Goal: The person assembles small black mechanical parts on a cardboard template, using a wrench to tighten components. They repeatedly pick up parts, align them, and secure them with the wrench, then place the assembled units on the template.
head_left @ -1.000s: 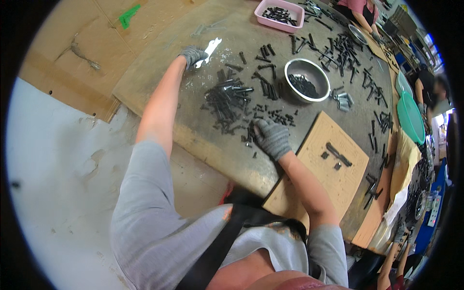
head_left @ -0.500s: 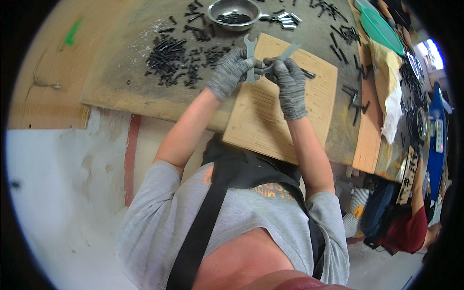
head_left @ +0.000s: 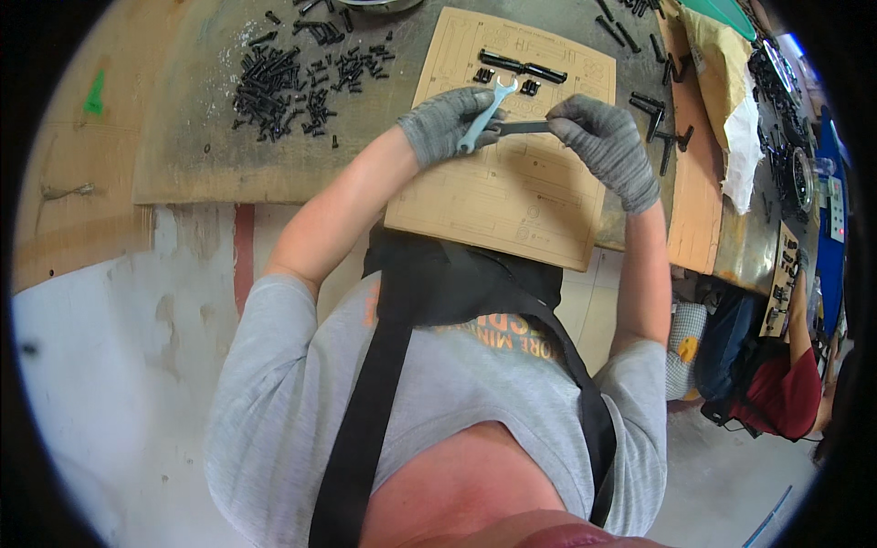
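My left hand (head_left: pixel 448 126), in a grey knit glove, is closed round a silver open-end wrench (head_left: pixel 487 113), its upper jaw pointing away from me. A flat dark grey metal bar (head_left: pixel 524 128) spans the gap between my hands; its kind is unclear. The bar's right end is pinched by the fingers of my gloved right hand (head_left: pixel 603 144), while its left end meets my left fingertips. Below both hands lies a brown board (head_left: pixel 498 196) printed with line drawings. Black rod-shaped parts (head_left: pixel 523 66) rest near its far end, with small black pieces (head_left: pixel 530 88) beside them.
Piles of black bolts (head_left: pixel 269 91) lie left of the board, near a metal bowl (head_left: pixel 375 4) cut off by the top edge. More black parts (head_left: pixel 650 111) and crumpled brown paper (head_left: pixel 722 82) are on the right. A co-worker in a red sleeve (head_left: pixel 784 393) sits at far right.
My hands have drawn apart, the right one moving outward to the right. The wrench now tilts. The view has shifted, and the black parts on the board now show beyond my hands.
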{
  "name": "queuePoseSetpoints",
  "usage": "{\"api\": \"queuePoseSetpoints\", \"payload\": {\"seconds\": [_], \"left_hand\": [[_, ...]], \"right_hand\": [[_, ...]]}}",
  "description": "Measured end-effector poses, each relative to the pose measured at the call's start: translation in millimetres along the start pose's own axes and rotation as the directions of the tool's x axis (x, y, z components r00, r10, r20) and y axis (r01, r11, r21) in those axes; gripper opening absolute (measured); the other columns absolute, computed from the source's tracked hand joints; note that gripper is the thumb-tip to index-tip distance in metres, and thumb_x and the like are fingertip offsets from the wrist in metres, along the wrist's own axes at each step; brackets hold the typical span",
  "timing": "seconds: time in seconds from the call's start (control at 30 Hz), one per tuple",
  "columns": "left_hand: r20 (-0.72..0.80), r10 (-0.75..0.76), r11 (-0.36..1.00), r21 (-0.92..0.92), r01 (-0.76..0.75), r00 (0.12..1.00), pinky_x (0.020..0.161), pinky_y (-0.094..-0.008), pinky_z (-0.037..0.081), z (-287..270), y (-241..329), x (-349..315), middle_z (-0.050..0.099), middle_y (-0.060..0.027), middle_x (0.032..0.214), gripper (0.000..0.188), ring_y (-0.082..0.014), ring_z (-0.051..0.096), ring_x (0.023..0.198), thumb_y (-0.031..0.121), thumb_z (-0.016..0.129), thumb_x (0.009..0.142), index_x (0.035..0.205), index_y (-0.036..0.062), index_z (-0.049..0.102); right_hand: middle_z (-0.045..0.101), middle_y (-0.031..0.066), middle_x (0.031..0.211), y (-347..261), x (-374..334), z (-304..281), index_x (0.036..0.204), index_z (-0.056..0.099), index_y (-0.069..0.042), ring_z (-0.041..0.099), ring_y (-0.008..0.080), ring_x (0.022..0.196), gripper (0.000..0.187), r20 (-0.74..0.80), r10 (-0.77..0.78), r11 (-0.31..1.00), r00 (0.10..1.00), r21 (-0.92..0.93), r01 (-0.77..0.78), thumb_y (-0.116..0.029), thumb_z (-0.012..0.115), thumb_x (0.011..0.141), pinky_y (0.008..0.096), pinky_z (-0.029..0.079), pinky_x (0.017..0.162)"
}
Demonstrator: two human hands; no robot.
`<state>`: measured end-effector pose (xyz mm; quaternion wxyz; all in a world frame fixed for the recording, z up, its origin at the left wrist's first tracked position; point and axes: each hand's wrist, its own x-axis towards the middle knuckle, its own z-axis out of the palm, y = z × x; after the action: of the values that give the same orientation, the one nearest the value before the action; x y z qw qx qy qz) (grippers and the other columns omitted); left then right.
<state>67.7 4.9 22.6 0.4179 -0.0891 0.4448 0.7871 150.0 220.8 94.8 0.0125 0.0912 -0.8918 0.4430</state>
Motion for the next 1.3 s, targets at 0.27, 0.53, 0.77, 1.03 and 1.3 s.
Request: {"api": "queuePoseSetpoints", "payload": {"seconds": [0.27,0.53,0.77,1.03,1.3], "left_hand": [[0.298,-0.009,0.934,0.344,-0.099,0.955,0.059,-0.0247,0.055,5.4,-7.1,-20.7,0.064,-0.0117,0.099,0.036,-0.0137,0.063,0.075,0.028,0.05,0.095,0.12,0.0021,0.052],[0.378,0.009,0.967,0.234,-0.105,0.926,0.061,-0.022,0.052,0.8,-3.2,-26.2,0.063,-0.0102,0.101,0.052,-0.0074,0.054,0.07,0.039,0.054,0.092,0.127,0.0003,0.048],[0.309,0.014,0.906,0.398,-0.143,0.951,0.059,-0.0209,0.048,6.4,-5.6,-25.9,0.063,-0.0087,0.099,0.055,-0.0077,0.052,0.068,0.039,0.058,0.09,0.128,0.0003,0.049],[0.407,0.019,0.944,0.294,-0.151,0.913,0.064,-0.0238,0.05,3.6,-6.1,-33.2,0.062,-0.009,0.101,0.066,-0.0081,0.052,0.071,0.045,0.061,0.086,0.132,0.001,0.045],[0.353,0.026,0.845,0.492,-0.209,0.935,0.066,-0.0249,0.051,6.5,-8.1,-35.8,0.062,-0.007,0.101,0.058,-0.0083,0.052,0.072,0.039,0.053,0.091,0.135,0.0048,0.043]], "right_hand": [[0.066,0.0115,0.092,-14.8,19.6,15.8,0.106,0.064,-0.007,0.063,0.0201,0.071,0.039,-0.018,0.036,0.973,0.999,-0.227,-0.039,-0.02,0.077,0.072,0.0297,0.052,0.068],[0.064,0.0053,0.092,23.0,5.3,39.8,0.109,0.066,-0.006,0.06,0.0118,0.08,0.032,-0.186,-0.014,0.978,0.982,0.203,0.052,-0.007,0.072,0.078,0.0234,0.051,0.071],[0.063,0.0053,0.094,18.2,8.6,43.4,0.109,0.067,-0.007,0.06,0.0129,0.081,0.033,-0.157,-0.19,0.982,0.969,-0.014,0.19,-0.009,0.072,0.077,0.0251,0.05,0.071],[0.066,0.0056,0.089,31.7,2.5,44.6,0.109,0.067,-0.006,0.062,0.0143,0.078,0.031,-0.163,-0.045,0.977,0.986,0.201,0.078,-0.011,0.071,0.079,0.0258,0.049,0.07],[0.068,0.0044,0.085,21.4,2.8,44.7,0.107,0.068,-0.005,0.063,0.0129,0.079,0.026,-0.111,0.033,0.979,0.993,0.202,-0.01,-0.011,0.069,0.082,0.0264,0.051,0.075]]}}
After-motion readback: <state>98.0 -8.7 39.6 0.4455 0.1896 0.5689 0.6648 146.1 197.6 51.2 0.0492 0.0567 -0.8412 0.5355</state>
